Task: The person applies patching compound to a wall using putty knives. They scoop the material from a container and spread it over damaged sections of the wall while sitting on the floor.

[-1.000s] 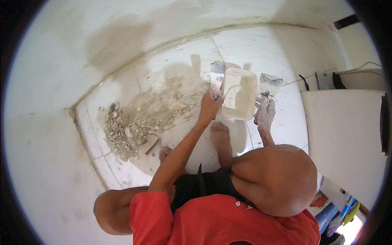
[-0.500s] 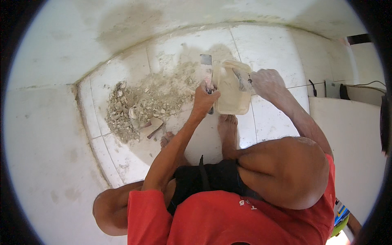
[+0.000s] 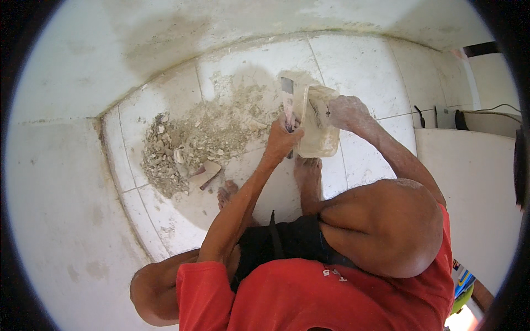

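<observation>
On the left, one heap of rubble (image 3: 190,149) lies on the white tiled floor (image 3: 359,66), grey and crumbly, its small pieces too many to count; a flat shard lies at its near edge. My left hand (image 3: 282,138) is clamped on the handle of a flat scraper (image 3: 287,96), whose grip my fingers hide. Just right of it, my dusty right hand (image 3: 343,110) grips the rim of one pale plastic container (image 3: 316,129), tilted on the floor above my two bare feet; what it holds is hard to make out.
</observation>
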### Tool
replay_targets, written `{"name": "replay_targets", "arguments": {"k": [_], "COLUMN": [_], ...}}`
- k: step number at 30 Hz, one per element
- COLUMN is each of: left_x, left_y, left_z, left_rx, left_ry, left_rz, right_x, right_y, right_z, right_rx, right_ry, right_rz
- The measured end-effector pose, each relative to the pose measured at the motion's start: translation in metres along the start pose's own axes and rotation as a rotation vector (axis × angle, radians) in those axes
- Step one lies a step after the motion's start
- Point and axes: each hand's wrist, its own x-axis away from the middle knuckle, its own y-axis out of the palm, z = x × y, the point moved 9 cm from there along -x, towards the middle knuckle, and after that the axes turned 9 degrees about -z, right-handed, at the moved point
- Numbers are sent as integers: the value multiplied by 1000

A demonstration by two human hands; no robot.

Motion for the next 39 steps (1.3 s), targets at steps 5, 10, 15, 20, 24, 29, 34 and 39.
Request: {"name": "replay_targets", "arguments": {"k": [5, 10, 15, 20, 24, 29, 34, 39], "left_x": [-4, -2, -9, -8, -2, 1, -7, -17], "left_y": [-2, -18, -16, -27, -36, -35, -29, -34], "left_z": [-3, -17, -23, -23, -21, -24, -28, -26], "left_rx": [-7, 35, -15, -102, 12, -54, 22, 14], "left_ry": [-9, -14, -65, -68, -87, -121, -186, -134], "left_rz": [-38, -30, -65, -39, -88, -101, -122, -62], "right_x": [-10, -17, -24, -24, -12, 3, 11, 23], "right_y": [11, 17, 30, 41, 48, 59, 81, 86], "right_z": [24, 19, 20, 22, 31, 51, 68, 86], "right_rx": [-89, -216, -337, -490, -778, -882, -996, -1204], "right_ry": [87, 121, 63, -41, -46, -31, -35, -69], "right_rz": [-54, -108, -32, 94, -31, -172, -145, -56]}}
